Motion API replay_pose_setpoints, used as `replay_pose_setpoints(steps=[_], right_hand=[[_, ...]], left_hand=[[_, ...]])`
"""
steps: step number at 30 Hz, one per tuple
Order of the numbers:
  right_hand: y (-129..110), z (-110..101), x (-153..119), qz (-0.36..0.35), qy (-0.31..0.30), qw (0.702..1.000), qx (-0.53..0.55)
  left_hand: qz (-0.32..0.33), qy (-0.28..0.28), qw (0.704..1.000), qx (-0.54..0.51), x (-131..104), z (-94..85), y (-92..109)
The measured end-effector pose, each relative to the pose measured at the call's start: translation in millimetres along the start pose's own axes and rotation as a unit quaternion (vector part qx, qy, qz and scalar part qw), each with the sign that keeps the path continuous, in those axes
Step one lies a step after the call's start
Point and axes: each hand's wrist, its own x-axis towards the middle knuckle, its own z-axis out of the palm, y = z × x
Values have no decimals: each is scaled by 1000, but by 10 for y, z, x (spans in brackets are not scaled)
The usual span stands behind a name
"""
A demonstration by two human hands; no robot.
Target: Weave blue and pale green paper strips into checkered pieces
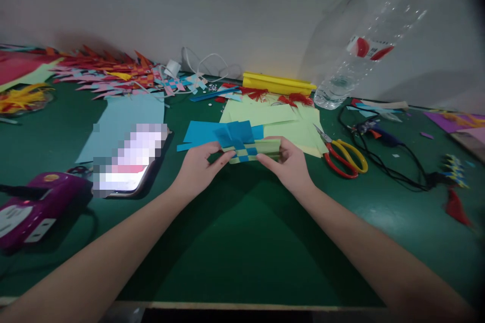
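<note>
A small weave of blue and pale green paper strips is held above the green table, near the middle of the view. My left hand pinches its left end between thumb and fingers. At the right end, my right hand grips the green strips, its thumb at the front edge of the checkered part. Blue strips stand up from the weave, away from me. Behind it lie blue paper pieces and pale green sheets.
Scissors with red and yellow handles lie right of the green sheets. Left are a lit phone, a purple power socket and light blue paper. A plastic bottle leans on the wall; a corded tool lies right.
</note>
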Motion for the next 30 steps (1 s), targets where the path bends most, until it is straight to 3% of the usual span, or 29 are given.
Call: replay_pose_setpoints(steps=[4, 10, 18, 30], right_hand=[[16, -64, 51, -23, 15, 999, -47], [97, -52, 62, 4, -23, 997, -79], [99, -65, 59, 2, -11, 994, -108], [111, -58, 55, -3, -29, 992, -122]], left_hand=[[15, -27, 999, -11, 2, 25, -23], [29, -95, 995, -7, 17, 55, -48], [16, -110, 993, 48, 30, 53, -59], [26, -122, 992, 28, 28, 54, -69]])
